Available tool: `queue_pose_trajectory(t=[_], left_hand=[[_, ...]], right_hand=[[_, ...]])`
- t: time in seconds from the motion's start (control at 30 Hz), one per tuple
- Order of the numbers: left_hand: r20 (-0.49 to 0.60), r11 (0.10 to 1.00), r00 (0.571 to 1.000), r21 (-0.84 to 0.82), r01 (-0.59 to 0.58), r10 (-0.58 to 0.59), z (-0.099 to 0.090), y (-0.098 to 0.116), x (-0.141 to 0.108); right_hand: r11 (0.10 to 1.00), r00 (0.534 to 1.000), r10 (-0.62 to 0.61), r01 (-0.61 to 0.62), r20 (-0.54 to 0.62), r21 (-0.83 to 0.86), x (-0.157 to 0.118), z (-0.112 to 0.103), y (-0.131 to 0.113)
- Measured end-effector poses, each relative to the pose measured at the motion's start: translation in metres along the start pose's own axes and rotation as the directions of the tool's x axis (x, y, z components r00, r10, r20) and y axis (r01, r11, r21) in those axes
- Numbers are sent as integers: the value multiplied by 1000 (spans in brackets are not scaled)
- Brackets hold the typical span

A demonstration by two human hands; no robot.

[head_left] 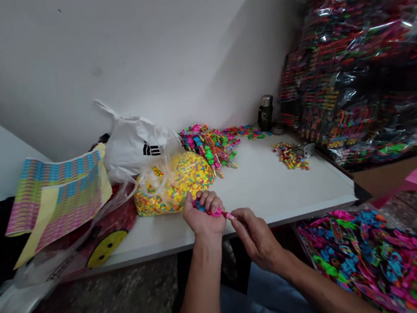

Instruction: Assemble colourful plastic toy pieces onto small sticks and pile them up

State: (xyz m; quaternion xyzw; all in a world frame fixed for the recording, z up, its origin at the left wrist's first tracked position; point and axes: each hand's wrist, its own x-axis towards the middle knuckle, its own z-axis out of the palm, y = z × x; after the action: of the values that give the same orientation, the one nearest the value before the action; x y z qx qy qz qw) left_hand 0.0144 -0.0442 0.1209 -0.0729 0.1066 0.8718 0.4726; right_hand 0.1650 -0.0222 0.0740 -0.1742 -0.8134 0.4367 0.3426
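My left hand (204, 214) is closed around small plastic pieces (217, 212) in pink, red and blue, above the front edge of the table. From its palm side a thin pink-and-red stick-like end (228, 215) points to the right. The thumb and fingers of my right hand (257, 234) pinch that end. Just behind my left hand lies a clear plastic bag (191, 173) full of tiny yellow, red and blue pieces. Farther back is a pile of colourful plastic toys (211, 146); their exact kind is too small to make out.
A white bag (139, 139) and printed sticker sheets (73, 192) lie at the left. To the right are a small heap of colourful pieces (291, 157), a dark flask (265, 112) and stacked wrapped goods (346, 75). A bin of plastic toys (374, 258) stands below the table.
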Motion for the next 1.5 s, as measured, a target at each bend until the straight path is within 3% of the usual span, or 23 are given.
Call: queue_pose_trajectory(t=[0.4, 0.57, 0.77, 1.0, 1.37, 1.5], left_hand=[[-91, 997, 995, 58, -41, 47, -8, -1, 0], [-141, 994, 988, 96, -45, 58, -9, -4, 1], [-220, 987, 970, 147, -68, 100, -11, -12, 5], [-273, 988, 958, 148, -52, 92, -21, -23, 11], [-330, 979, 942, 203, 2, 66, -35, -41, 50], [-293, 970, 954, 243, 17, 57, -33, -32, 75]], right_hand=[[967, 984, -181, 177, -2, -180, -5, 3, 12], [984, 989, -143, 139, -29, -113, -8, 6, 19], [943, 978, -209, 195, -26, -268, -10, 9, 29], [946, 977, -205, 182, -62, -267, -15, 15, 46], [971, 981, -144, 114, -132, -209, -6, 20, 80], [994, 991, -60, 48, -117, -103, 13, 14, 87]])
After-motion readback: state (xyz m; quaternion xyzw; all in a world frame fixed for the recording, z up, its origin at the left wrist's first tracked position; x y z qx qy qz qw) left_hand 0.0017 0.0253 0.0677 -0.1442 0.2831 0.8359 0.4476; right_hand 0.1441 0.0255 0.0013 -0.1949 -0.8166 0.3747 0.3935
